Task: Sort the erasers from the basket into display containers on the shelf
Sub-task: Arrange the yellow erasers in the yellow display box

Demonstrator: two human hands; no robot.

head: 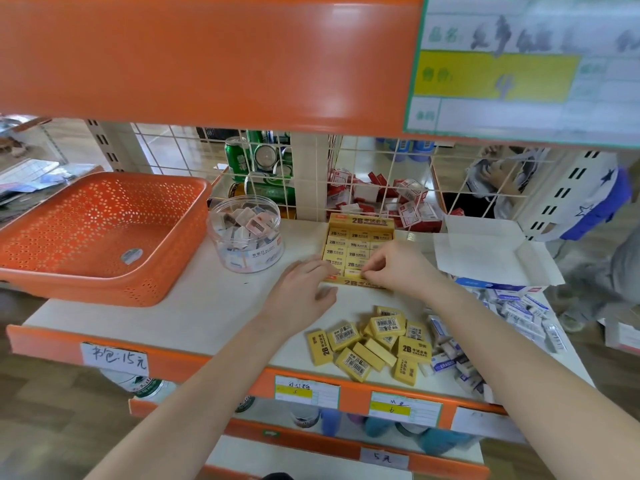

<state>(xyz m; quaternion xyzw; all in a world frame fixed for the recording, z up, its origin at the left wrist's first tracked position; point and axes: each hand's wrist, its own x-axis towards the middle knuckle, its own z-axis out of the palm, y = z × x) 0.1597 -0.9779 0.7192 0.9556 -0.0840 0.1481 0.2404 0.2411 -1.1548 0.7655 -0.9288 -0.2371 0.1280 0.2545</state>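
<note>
A yellow 2B display box stands on the white shelf, filled with rows of yellow erasers. My right hand pinches a yellow eraser at the box's front row. My left hand rests with straight fingers against the box's front left corner. A loose pile of yellow erasers lies near the shelf's front edge. White and blue erasers are heaped to the right. The orange basket sits at the left with nothing in it but a sticker.
A clear round tub of small erasers stands between basket and yellow box. An open white and blue box is at the right. A wire grid backs the shelf. An orange shelf overhangs. A person crouches behind.
</note>
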